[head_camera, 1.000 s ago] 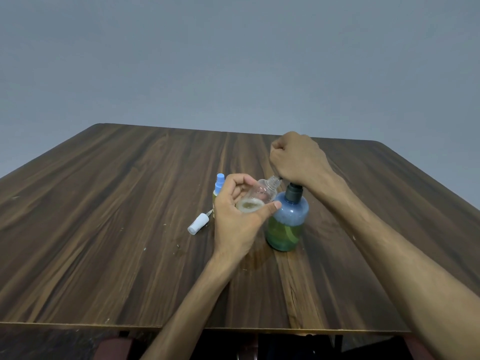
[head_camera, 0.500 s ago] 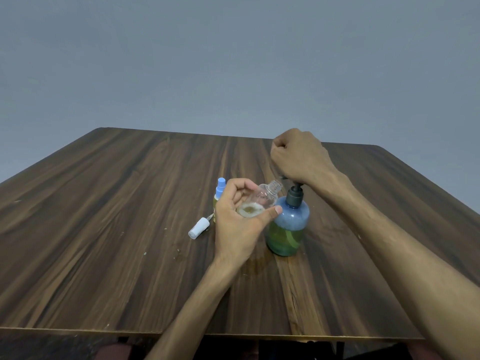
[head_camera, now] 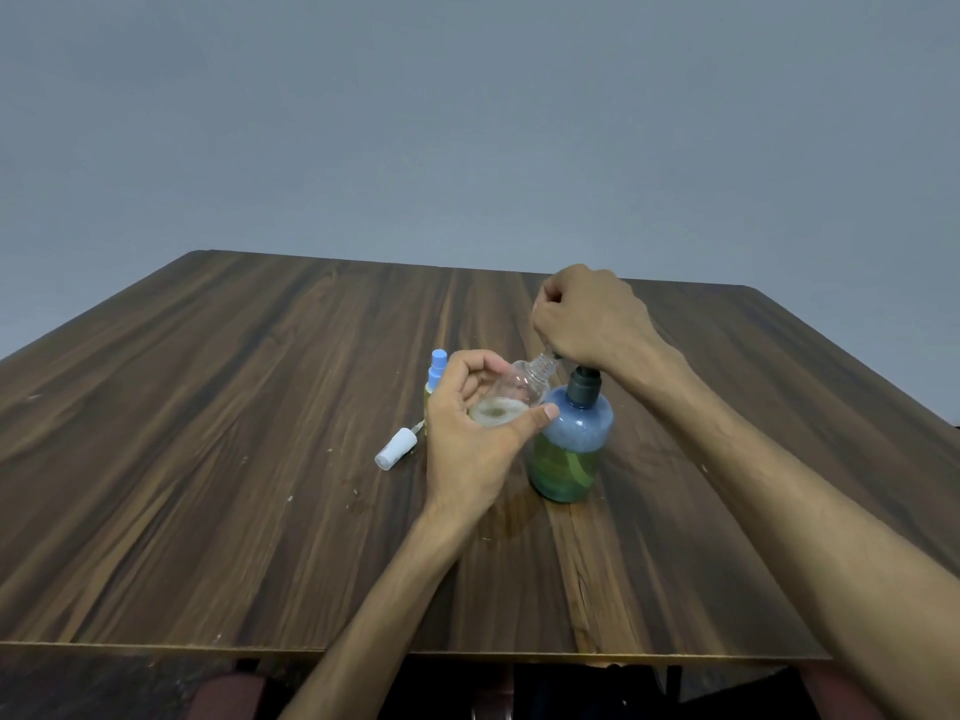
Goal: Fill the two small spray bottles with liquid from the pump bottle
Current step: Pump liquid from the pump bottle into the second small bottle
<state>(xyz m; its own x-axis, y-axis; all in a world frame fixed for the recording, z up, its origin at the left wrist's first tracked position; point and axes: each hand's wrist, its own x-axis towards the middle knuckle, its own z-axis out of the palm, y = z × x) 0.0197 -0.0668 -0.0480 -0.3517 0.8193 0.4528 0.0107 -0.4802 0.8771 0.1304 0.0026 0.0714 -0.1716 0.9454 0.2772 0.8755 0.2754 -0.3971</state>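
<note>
A blue pump bottle with greenish liquid in its lower half stands mid-table. My right hand is curled over its dark pump head, which the hand hides. My left hand holds a small clear spray bottle tilted, its open threaded neck up under the pump spout; pale liquid sits in its bottom. A second small spray bottle with a blue cap stands just behind my left hand, mostly hidden. A white spray top lies on the table to the left.
The wooden table stretches wide on every side, its near edge just below my forearms. A plain grey wall rises behind it. Dark chair parts show under the near edge.
My right hand and the pump head have risen slightly from the pressed position. The left hand keeps the clear bottle under the spout; the view has shifted a little.
</note>
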